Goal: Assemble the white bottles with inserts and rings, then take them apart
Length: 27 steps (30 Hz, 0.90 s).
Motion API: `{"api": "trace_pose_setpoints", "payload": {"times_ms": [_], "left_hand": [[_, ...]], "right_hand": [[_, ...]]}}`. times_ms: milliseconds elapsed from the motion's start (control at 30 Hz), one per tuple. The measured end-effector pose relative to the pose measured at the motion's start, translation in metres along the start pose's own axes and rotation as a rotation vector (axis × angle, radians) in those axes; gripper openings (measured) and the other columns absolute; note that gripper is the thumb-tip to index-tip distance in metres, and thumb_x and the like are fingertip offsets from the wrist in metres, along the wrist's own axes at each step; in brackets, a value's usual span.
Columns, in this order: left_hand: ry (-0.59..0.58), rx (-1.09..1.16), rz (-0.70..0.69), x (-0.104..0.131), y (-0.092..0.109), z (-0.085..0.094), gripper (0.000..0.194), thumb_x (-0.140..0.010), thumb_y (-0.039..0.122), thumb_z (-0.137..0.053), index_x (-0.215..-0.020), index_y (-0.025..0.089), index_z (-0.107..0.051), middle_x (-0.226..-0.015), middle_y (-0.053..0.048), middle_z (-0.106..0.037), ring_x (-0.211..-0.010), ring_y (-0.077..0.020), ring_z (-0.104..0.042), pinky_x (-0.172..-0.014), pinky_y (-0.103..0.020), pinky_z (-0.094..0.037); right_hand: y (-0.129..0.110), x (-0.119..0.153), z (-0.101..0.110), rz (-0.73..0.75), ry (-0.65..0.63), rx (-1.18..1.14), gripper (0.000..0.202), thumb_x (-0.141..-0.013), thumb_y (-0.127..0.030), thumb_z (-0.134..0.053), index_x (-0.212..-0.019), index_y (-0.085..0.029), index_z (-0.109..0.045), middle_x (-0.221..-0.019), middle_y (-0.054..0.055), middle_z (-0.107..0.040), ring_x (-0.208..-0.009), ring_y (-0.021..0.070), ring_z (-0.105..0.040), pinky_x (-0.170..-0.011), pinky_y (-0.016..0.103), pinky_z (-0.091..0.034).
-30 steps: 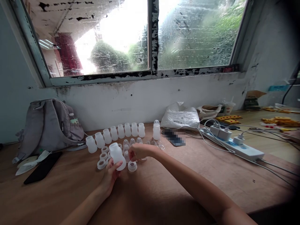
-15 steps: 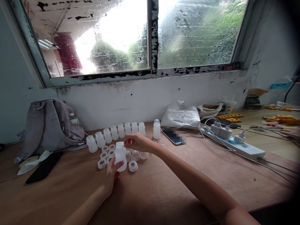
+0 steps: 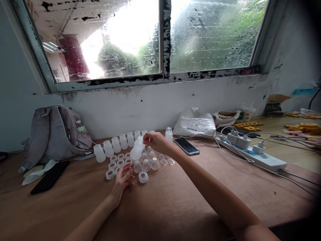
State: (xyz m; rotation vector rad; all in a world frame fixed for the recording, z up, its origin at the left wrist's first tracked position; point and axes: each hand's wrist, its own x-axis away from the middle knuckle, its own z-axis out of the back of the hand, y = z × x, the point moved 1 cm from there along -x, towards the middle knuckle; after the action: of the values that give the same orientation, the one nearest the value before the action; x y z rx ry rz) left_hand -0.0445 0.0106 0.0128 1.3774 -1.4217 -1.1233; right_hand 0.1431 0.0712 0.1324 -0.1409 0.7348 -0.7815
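Observation:
A frosted white bottle hangs tilted above the table, its neck pinched by my right hand. Below it my left hand is near the table with fingers apart and curved, holding nothing. White rings lie in a cluster just beyond my left hand. Clear domed caps stand under and right of the raised bottle. One ring with an insert sits alone in front of them. Behind, frosted bottles form a row, partly hidden by my right hand. A capped bottle stands at the row's right.
Thin clear rings lie right of the caps. Further right are a phone, a silvery bag and a power strip with looping cables. A grey backpack and a black flat object are at the left.
The bottle has left my left hand and moved up and slightly right, now tilted in my right hand. My left hand has opened. The caps and thin rings show more fully.

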Motion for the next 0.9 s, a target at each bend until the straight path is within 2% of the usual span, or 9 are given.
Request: {"api": "trace_pose_setpoints", "payload": {"times_ms": [100,233,333,467,667,900], "left_hand": [[-0.002,-0.010,0.018,0.000,0.000,-0.001,0.039,-0.064,0.036,-0.064,-0.099,0.021,-0.053,-0.095,-0.004,-0.050,-0.070,-0.0125,-0.052,-0.051,-0.021,-0.044],[-0.025,-0.056,0.000,0.001,0.000,-0.001,0.032,-0.065,0.035,-0.063,-0.092,0.019,-0.056,-0.088,-0.003,-0.051,-0.071,-0.0128,-0.051,-0.049,-0.019,-0.042],[-0.025,-0.066,0.003,0.001,-0.001,0.000,0.030,-0.065,0.035,-0.063,-0.088,0.018,-0.057,-0.086,-0.003,-0.050,-0.072,-0.0133,-0.050,-0.049,-0.019,-0.041],[-0.065,-0.096,0.014,-0.001,-0.002,0.002,0.026,-0.067,0.035,-0.061,-0.086,0.018,-0.058,-0.084,-0.003,-0.050,-0.073,-0.0136,-0.048,-0.051,-0.019,-0.041],[-0.141,-0.196,-0.008,0.000,-0.003,0.002,0.020,-0.069,0.034,-0.059,-0.081,0.017,-0.058,-0.081,-0.003,-0.052,-0.076,-0.0147,-0.047,-0.053,-0.019,-0.042],[-0.161,-0.234,-0.018,-0.002,-0.006,0.003,0.022,-0.071,0.034,-0.056,-0.083,0.016,-0.057,-0.079,-0.004,-0.051,-0.075,-0.0146,-0.047,-0.053,-0.019,-0.042]], "right_hand": [[0.025,-0.002,0.017,-0.046,0.164,0.116,0.011,-0.079,-0.020,-0.048,-0.084,-0.016,-0.057,-0.079,0.004,-0.058,-0.066,0.0123,-0.050,-0.061,0.022,-0.034],[0.061,-0.001,0.024,-0.198,0.258,0.294,0.014,-0.079,-0.018,-0.044,-0.088,-0.017,-0.056,-0.086,0.005,-0.058,-0.071,0.0141,-0.050,-0.062,0.023,-0.033],[0.084,0.002,0.016,-0.314,0.234,0.407,0.016,-0.081,-0.019,-0.042,-0.090,-0.018,-0.055,-0.089,0.006,-0.058,-0.075,0.0157,-0.051,-0.060,0.023,-0.033],[0.104,0.006,-0.002,-0.421,0.137,0.500,0.017,-0.083,-0.019,-0.040,-0.093,-0.018,-0.054,-0.095,0.008,-0.058,-0.079,0.0178,-0.053,-0.058,0.024,-0.032],[0.116,0.012,-0.020,-0.449,0.080,0.511,0.018,-0.082,-0.017,-0.041,-0.093,-0.017,-0.055,-0.095,0.011,-0.058,-0.077,0.0203,-0.055,-0.056,0.026,-0.033],[0.125,0.014,-0.021,-0.491,0.081,0.525,0.023,-0.084,-0.021,-0.038,-0.099,-0.017,-0.054,-0.100,0.011,-0.056,-0.081,0.0201,-0.056,-0.060,0.025,-0.036]]}}
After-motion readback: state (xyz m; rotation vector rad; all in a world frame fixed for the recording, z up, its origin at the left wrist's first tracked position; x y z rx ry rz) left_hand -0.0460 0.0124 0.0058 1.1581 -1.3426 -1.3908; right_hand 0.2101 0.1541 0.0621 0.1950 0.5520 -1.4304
